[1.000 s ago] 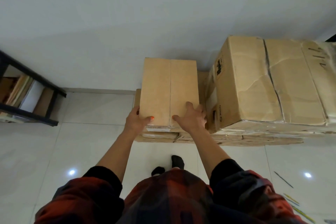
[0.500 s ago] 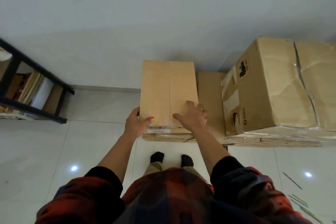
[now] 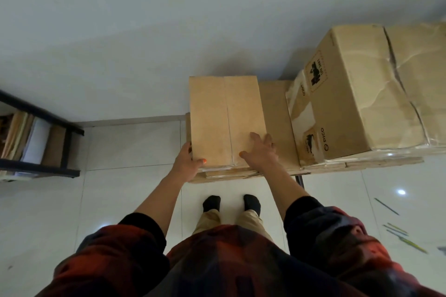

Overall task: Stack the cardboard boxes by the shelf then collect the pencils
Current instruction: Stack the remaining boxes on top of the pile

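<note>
Small box: While I stood over the stack, the narrow cardboard box (image 3: 226, 120) sat on top of the flattened cartons (image 3: 275, 113), its far end close to the wall and its near end just above my feet.
Left hand: My left hand (image 3: 187, 161) gripped the near left corner, fingers curled round the side wall and the thumb hooked over the top edge.
Right hand: My right hand (image 3: 259, 152) lay flat and relaxed on the near right part of the lid, fingers straight, pressing rather than grasping.
Step in hand: I judged I was squaring the box on the pile; doing it well meant nudging with the left grip while the right palm kept the lid down, and lining its edges up with the cartons beneath so nothing overhung.
Big box: A large creased box (image 3: 369, 94) stood to the right on the same base, apart from the small one.
Shelf: The black shelf (image 3: 65, 149) stood well to the left, against the wall.
Pencils: The pencils (image 3: 405, 241) lay scattered on the tiles at the near right, not yet collected.
</note>
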Available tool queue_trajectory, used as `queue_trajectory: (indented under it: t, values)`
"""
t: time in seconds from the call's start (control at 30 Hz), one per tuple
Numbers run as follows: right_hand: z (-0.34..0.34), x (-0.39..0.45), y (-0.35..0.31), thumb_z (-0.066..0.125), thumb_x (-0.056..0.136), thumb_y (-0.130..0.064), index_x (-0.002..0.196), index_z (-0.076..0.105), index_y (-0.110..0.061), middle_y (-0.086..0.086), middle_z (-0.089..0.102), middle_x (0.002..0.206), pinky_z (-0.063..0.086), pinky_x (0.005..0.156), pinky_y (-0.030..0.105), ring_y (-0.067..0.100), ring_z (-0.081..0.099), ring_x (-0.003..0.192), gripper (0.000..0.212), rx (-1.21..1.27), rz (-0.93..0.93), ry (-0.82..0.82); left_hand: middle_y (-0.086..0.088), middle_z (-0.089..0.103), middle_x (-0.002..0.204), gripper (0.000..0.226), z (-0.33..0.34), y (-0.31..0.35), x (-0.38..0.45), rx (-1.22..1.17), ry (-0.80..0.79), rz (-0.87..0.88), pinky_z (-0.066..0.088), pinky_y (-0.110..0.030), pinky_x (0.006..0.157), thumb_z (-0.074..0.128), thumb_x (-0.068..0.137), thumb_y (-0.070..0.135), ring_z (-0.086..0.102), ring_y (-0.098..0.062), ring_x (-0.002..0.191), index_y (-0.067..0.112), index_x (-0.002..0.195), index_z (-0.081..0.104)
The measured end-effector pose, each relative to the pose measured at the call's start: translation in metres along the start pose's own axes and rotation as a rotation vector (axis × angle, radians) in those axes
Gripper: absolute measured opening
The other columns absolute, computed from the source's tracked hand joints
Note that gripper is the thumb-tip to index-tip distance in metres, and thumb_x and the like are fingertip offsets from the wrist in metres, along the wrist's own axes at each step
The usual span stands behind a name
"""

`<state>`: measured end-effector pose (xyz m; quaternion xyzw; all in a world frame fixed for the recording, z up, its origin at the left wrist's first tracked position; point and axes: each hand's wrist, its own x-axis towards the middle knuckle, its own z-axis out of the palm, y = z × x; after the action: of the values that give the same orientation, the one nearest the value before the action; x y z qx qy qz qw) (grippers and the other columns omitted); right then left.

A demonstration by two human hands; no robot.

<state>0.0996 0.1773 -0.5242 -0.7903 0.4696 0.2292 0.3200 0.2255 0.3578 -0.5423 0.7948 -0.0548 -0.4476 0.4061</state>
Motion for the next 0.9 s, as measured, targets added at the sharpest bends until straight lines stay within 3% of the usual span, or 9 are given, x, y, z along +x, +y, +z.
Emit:
queue_trajectory:
  t: [0.17,0.27,0.5,0.67,0.9]
  values:
    - [-0.003,-0.002,0.002,0.062,0.087,-0.045,0.148,0.029,-0.033,0.012,0.015,0.155,0.033,0.11,0.053,0.039,0.028,0.137,0.071,0.019,0.025,0.004,-0.01,0.047,0.138,0.073,-0.004,0.003,0.0,0.05,-0.028,-0.034,0.04,-0.03,0.096,0.072,0.084,0.003,0.046,-0.027,0.127,0.009,0.144,0.031]
    - [-0.003,-0.004,0.009,0.062,0.086,-0.046,0.146,0.034,-0.035,0.011,0.023,0.15,0.035,0.108,0.05,0.037,0.032,0.133,0.067,0.045,0.042,0.018,-0.01,0.049,0.136,0.071,-0.004,0.002,-0.003,0.028,-0.034,-0.05,0.042,-0.03,0.095,0.073,0.085,0.008,0.049,-0.021,0.115,0.008,0.143,0.032]
    - [0.008,-0.015,0.012,0.064,0.089,-0.039,0.154,0.023,-0.029,0.009,-0.003,0.163,0.025,0.116,0.046,0.036,0.01,0.148,0.078,0.133,0.001,0.012,-0.008,0.046,0.14,0.083,-0.001,0.005,-0.014,-0.023,-0.114,-0.056,0.039,-0.034,0.107,0.076,0.083,0.01,0.048,-0.021,0.123,0.01,0.148,0.026]
    - [0.013,-0.024,0.009,0.059,0.09,-0.041,0.153,0.02,-0.025,0.011,-0.002,0.162,0.021,0.115,0.055,0.035,-0.001,0.149,0.076,0.035,-0.005,0.062,-0.004,0.04,0.136,0.083,0.001,0.008,-0.022,0.003,-0.08,-0.034,0.034,-0.03,0.105,0.072,0.086,0.005,0.038,-0.026,0.136,0.007,0.151,0.021]
    - [0.015,-0.038,0.004,0.059,0.091,-0.041,0.154,0.018,-0.025,0.009,-0.003,0.164,0.021,0.114,0.056,0.032,-0.003,0.15,0.077,0.038,-0.012,0.122,-0.014,0.028,0.155,0.084,-0.004,0.013,-0.032,0.143,0.067,0.058,0.029,-0.026,0.103,0.073,0.087,0.015,0.032,-0.028,0.14,0.007,0.152,0.02]
